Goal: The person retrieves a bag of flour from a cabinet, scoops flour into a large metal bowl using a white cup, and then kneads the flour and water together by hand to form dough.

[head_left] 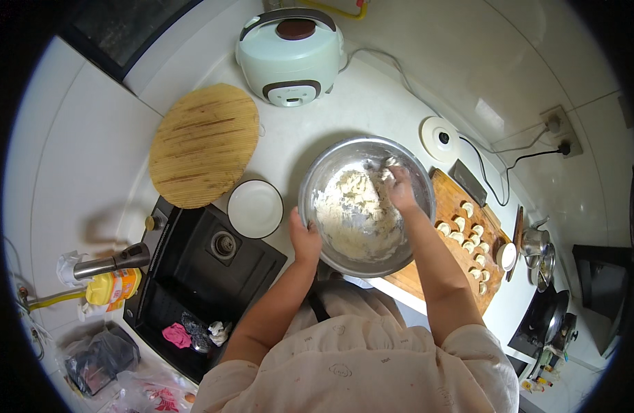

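A large metal mixing bowl (315,172) stands at the counter's front edge. Loose flour and crumbly dough (355,196) lie in it, some smeared up the wall. My left hand (304,237) is closed on the bowl's left rim, thumb at the edge. Inside the bowl, by its right wall, my right hand (401,187) has curled, flour-dusted fingers with dough at their tips. How much dough lies within that grip is hidden. Right of the bowl, under my right forearm, is a wooden board (406,279) bearing several folded dumplings (476,239).
A white bowl (255,208) sits by the black sink (186,275), which holds cloths. Behind are a round wooden lid (205,144) and a pale green rice cooker (289,65). A kettle base (440,138) with a cord, a small white bowl (507,257) and pots (535,242) stand right.
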The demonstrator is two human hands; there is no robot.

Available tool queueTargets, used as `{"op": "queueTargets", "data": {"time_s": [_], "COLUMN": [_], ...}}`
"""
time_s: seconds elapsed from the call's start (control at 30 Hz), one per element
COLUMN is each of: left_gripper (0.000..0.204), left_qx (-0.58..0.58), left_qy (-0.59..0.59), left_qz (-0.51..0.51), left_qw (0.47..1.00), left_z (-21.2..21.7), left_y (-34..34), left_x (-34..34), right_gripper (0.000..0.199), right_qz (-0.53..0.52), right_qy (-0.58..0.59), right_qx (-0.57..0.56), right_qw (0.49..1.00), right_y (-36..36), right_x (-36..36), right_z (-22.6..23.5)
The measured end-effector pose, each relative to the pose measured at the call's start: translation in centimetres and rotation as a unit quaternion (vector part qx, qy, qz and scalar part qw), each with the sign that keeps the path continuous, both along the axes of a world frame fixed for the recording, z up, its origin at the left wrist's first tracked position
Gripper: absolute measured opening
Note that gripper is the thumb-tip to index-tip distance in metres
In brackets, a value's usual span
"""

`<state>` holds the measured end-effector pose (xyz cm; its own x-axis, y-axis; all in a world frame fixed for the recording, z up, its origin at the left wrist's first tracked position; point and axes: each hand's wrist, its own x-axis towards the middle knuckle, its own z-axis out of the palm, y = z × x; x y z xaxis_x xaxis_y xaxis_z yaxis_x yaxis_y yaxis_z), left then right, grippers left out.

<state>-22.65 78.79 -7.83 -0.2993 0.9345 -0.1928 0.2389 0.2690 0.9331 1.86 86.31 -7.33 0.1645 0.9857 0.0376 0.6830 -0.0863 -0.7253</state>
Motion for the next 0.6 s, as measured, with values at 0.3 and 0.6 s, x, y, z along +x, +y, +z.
{"op": "queueTargets", "data": {"time_s": [0.3,0.6], "left_gripper": [0.040,0.038], "left_qx": [0.028,-0.001], "left_qy": [0.009,-0.035], "left_qz": [-0.005,0.016], "left_qw": [1.000,0.999], "left_z": [0.5,1.6], "left_y": [0.3,0.1], "left_x": [0.0,0.3], "right_gripper": [0.048,0.040], "right_qz": [0.227,0.333], "right_qy": [-0.162,-0.235], "right_qx": [-0.017,0.066], "right_qw": [0.960,0.911], "right_y": [-4.3,-5.5], "right_x": [-9.9,-10.6], "right_z": [0.4,0.4]}}
